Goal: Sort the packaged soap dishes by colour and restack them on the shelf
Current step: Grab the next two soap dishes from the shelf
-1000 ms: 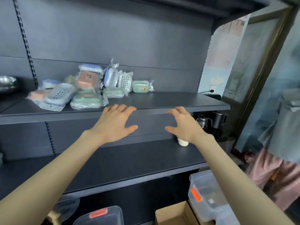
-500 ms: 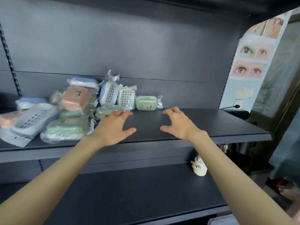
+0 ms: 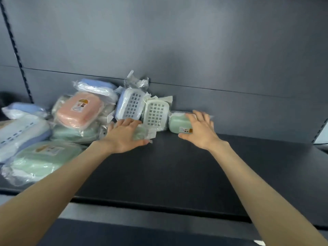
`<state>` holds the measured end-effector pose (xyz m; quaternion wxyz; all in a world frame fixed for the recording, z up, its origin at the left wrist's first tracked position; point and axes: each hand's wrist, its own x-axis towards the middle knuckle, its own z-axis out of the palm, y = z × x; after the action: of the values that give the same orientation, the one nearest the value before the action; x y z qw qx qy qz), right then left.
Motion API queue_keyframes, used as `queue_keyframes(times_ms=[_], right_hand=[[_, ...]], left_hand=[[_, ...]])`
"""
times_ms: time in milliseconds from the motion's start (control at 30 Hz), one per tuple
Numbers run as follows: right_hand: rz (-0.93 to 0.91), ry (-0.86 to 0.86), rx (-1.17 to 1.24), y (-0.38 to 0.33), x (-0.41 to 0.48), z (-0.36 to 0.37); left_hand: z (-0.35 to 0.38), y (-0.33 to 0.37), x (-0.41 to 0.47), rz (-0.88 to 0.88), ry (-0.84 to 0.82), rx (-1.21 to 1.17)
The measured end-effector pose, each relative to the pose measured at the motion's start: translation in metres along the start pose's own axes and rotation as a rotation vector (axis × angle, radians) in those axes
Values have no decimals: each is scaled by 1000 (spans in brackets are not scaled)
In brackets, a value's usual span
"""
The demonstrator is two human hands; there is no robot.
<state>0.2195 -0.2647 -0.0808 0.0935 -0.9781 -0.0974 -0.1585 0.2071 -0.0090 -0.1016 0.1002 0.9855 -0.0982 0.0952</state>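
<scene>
Several plastic-wrapped soap dishes lie heaped at the left and back of the dark shelf (image 3: 177, 167). A pink dish (image 3: 79, 110) sits high on the heap, under a blue one (image 3: 96, 86). A blue-and-white dish (image 3: 130, 105) and a white dish (image 3: 155, 112) lean upright on the back panel. My left hand (image 3: 124, 135) lies flat with straight fingers on a small green dish (image 3: 142, 134). My right hand (image 3: 199, 130) spreads its fingers over the green dish (image 3: 177, 124) at the right end, thumb in front of it.
More dishes fill the front left: a large green one (image 3: 40, 157), a blue one (image 3: 17, 134) and another green one (image 3: 71, 134) under the pink. The grey back panel (image 3: 195, 59) stands right behind the heap. The shelf's front edge (image 3: 159, 205) runs below my forearms.
The view has moved closer to the shelf. Both hands have gone forward from the shelf's front edge to the back, the left onto a green dish, the right over the right-end green dish.
</scene>
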Motion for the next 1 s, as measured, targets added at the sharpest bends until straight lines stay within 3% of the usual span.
queue_keyframes(times_ms=[133,300,567,767,1000], right_hand=[[27,13,-2,17,30,16],[40,51,-102,27,44,27],[48,78,-73,31,37,19],[61,37,88,32,15,1],[64,54,420,23,-17,-23]], left_hand=[[8,-7,15,-47,-79,24],[7,-7,20,-45,-61,107],[-1,16,13,-6,-127,8],[0,19,5,22,-297,-222],[-7,32,-14,-52,-187,-340]])
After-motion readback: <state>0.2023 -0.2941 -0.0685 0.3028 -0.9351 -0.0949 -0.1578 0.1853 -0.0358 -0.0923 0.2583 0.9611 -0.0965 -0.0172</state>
